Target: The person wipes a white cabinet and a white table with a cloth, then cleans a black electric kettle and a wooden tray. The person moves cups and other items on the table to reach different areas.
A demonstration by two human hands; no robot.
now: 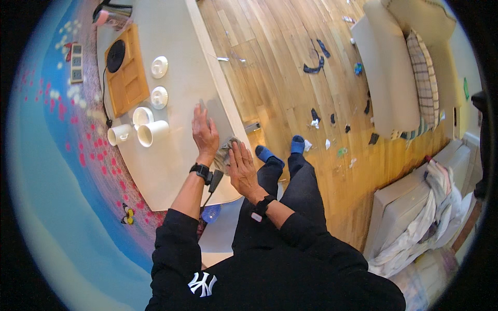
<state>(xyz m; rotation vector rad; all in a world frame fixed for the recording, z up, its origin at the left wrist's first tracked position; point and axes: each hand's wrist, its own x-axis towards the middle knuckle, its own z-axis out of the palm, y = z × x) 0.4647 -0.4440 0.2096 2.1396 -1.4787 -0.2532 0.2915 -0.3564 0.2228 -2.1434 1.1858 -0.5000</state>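
My left hand [204,134] is over the pale tabletop [183,163], fingers extended, and holds nothing that I can see. My right hand [243,169] lies flat against a grey crumpled cloth [224,153] near the table's edge; whether its fingers grip the cloth cannot be told. Beyond my left hand, a white mug [120,135] and a taller white cup [153,133] lie on their sides beside a white round container [142,116]. Two white lids [159,97] sit farther along the table.
A wooden tray [130,81] holds a round black base [116,56] with a cord. A pink-lidded jug [113,19] stands at the far end. Scraps and black strips [314,66] litter the wooden floor. A sofa [385,70] and a cushioned bench [412,194] draped with fabric are on the right.
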